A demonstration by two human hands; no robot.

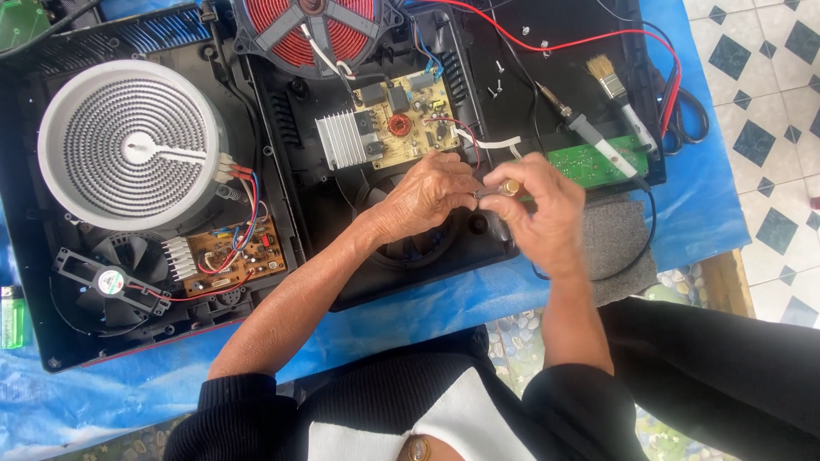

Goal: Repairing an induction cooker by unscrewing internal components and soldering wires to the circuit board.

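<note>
My left hand (424,198) and my right hand (540,211) meet over the open black cooker casing (478,256), fingertips pinched together on a small brass-tipped part (509,186). Just beyond them lies a yellow circuit board (410,119) with a silver heat sink (340,140), and a white wire (491,142) runs past it. A red coil (312,30) sits at the top of that casing. A green circuit board (589,162) lies right of my hands.
A second opened cooker at the left shows a white round heating element (128,145), a brown board (231,256) and a fan (107,277). A soldering iron (598,141), brush (619,94), red leads and a grey cloth (619,243) lie at right on blue plastic sheeting (111,393).
</note>
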